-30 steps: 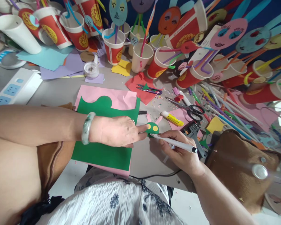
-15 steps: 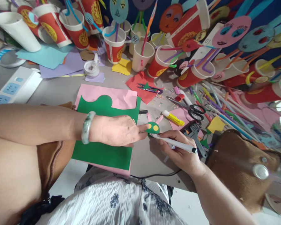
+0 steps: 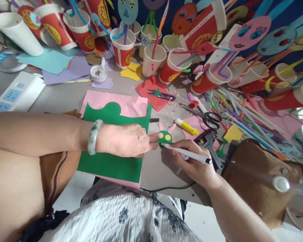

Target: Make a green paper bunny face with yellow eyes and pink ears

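Observation:
A small green paper face (image 3: 165, 137) with two yellow round eyes and pink ears lies on the grey table. The fingers of my left hand (image 3: 127, 139) close on its left edge; the thumb side is partly hidden. A white marker pen (image 3: 192, 154) is gripped in my right hand (image 3: 195, 164), its tip at the lower part of the face. Beneath my left hand and wrist lies a large green sheet (image 3: 111, 169) with a wavy cut edge, over a pink sheet (image 3: 131, 101).
Black-handled scissors (image 3: 212, 120), a yellow glue stick (image 3: 188, 127) and a black glue gun (image 3: 209, 144) lie close to my right hand. Decorated paper cups (image 3: 122, 50) line the back. A power strip (image 3: 15, 92) sits left, a brown bag (image 3: 255, 174) right.
The outer end of the marker has shifted very slightly with my right hand. My left hand and the paper face look unmoved.

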{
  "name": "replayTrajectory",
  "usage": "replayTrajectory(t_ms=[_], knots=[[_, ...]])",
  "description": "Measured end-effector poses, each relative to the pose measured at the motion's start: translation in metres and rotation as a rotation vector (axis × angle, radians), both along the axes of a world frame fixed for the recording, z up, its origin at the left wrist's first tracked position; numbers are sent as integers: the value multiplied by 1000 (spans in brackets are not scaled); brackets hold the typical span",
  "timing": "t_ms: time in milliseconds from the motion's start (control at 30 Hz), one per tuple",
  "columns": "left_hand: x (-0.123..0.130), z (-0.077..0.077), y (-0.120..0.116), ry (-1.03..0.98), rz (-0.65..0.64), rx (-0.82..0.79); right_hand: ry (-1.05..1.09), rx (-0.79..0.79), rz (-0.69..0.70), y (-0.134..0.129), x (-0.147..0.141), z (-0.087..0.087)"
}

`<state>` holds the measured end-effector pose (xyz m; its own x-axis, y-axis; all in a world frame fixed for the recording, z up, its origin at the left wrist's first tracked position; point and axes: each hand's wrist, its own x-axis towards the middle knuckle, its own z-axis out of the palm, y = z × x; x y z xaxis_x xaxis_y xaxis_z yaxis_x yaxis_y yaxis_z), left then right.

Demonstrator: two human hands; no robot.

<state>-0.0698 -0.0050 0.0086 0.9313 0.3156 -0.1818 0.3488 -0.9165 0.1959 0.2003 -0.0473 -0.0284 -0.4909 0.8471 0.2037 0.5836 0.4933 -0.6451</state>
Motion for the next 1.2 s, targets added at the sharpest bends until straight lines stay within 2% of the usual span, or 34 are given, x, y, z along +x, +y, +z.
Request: replayTrajectory(t_ms=[233, 433, 667, 933, 1200], knots=[[0, -3, 1, 9, 6, -20, 5, 19, -3, 1, -3, 1], [1, -3, 2, 22, -32, 68, 4, -5, -1, 1, -1, 1], [0, -3, 2, 20, -41, 90, 2, 3, 4, 2, -2, 2], [1, -2, 2, 35, -25, 54, -28, 19, -14, 1, -2, 4], [0, 4, 0, 39, -11, 28, -35, -39, -46, 1, -2, 6]])
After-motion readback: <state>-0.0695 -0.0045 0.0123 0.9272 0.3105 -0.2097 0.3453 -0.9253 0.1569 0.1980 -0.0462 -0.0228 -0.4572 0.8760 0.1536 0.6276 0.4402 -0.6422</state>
